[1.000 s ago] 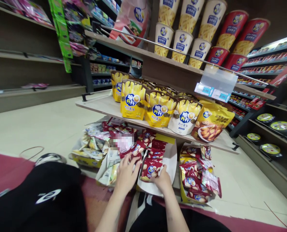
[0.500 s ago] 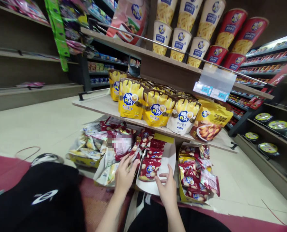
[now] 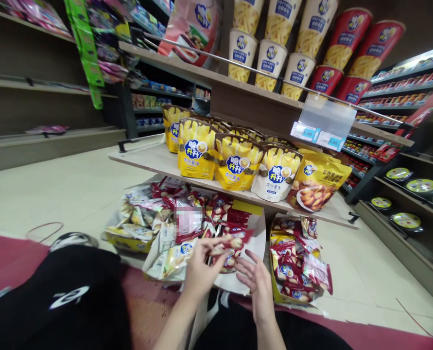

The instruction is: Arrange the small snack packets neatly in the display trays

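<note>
My left hand (image 3: 203,265) pinches a small red snack packet (image 3: 237,238) between thumb and fingers, above the middle white carton (image 3: 257,243). Close by on the right, my right hand (image 3: 255,282) is open, palm turned inward, fingers apart and nothing in them. Below the held packet, a row of red packets (image 3: 236,218) lines the carton, the nearest partly covered by my left hand. Left of it, another carton holds white-and-yellow packets (image 3: 176,257) with red ones behind them. The right-hand yellow box (image 3: 279,294) is heaped with mixed packets (image 3: 287,265).
Over the cartons runs a low shelf (image 3: 143,163) with yellow stand-up pouches (image 3: 196,150). Higher up, a railed shelf (image 3: 223,78) carries stacked snack cups (image 3: 269,63). My black-clad knee (image 3: 92,272) is at left. More stocked shelves stand at the right.
My left hand has moved right from the left packets to over the middle carton, now with a red packet in it. My right hand has turned its palm inward and dropped slightly.
</note>
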Motion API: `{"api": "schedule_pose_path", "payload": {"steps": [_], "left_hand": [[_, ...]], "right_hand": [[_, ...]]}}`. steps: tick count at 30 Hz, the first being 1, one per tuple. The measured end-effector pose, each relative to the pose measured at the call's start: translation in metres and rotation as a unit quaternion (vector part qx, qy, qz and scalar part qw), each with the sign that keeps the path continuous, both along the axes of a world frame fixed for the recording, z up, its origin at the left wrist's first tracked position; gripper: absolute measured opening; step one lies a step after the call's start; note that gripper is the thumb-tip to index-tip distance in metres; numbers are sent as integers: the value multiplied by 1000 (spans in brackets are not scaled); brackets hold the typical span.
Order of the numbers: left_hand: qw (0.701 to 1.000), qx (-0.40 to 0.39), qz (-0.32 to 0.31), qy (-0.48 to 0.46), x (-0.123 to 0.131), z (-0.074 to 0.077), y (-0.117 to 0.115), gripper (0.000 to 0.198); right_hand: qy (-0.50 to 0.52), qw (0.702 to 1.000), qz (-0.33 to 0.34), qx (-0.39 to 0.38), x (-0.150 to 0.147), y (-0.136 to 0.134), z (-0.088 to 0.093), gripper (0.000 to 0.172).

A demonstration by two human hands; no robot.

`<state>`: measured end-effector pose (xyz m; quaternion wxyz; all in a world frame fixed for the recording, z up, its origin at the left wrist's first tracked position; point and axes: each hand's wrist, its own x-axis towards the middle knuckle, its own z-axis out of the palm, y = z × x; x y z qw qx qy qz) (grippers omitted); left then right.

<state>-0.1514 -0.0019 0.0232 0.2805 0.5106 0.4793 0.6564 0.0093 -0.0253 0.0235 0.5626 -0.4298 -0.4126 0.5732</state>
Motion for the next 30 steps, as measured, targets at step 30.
{"api": "schedule_pose_path", "payload": {"steps": [30], "left_hand": [[956, -155, 23, -248, 19, -20, 6, 48]], "right_hand": [[71, 992, -72, -71, -16, 0, -8, 69]]}}
